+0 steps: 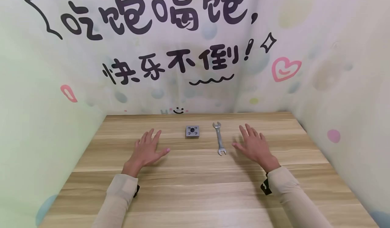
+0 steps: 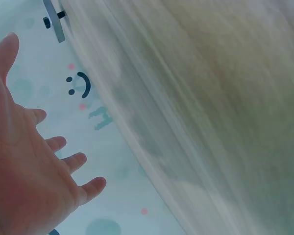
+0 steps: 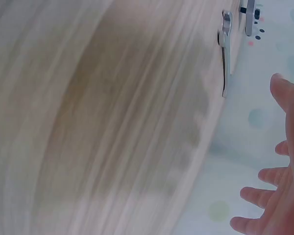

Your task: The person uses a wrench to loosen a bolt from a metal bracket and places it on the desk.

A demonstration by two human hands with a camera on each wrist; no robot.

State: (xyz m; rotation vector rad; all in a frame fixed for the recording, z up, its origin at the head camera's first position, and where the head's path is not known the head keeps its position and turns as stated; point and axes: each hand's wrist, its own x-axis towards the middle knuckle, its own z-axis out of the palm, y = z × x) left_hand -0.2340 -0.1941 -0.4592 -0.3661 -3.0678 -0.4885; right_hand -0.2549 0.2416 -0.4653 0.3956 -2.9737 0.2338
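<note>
A square grey metal plate [image 1: 192, 132] with a hole in each corner and a black bolt in its centre sits toward the back of the table. To its right lies a double open-ended wrench [image 1: 219, 138], pointing away from me. My left hand [image 1: 147, 151], palm down with fingers spread, hovers left of the plate and holds nothing. On the other side my right hand [image 1: 253, 144] is spread too, nearest the wrench, with nothing in it. The right wrist view shows the wrench [image 3: 226, 54] and the plate [image 3: 250, 17] edge-on, its bolt passing through.
The wood-grain table [image 1: 195, 187] reaches back to a printed cloth wall [image 1: 182, 96] with black lettering. More cloth closes in the left and right sides. Each wrist wears a black strap, and the right one carries a small black device [image 1: 266, 186].
</note>
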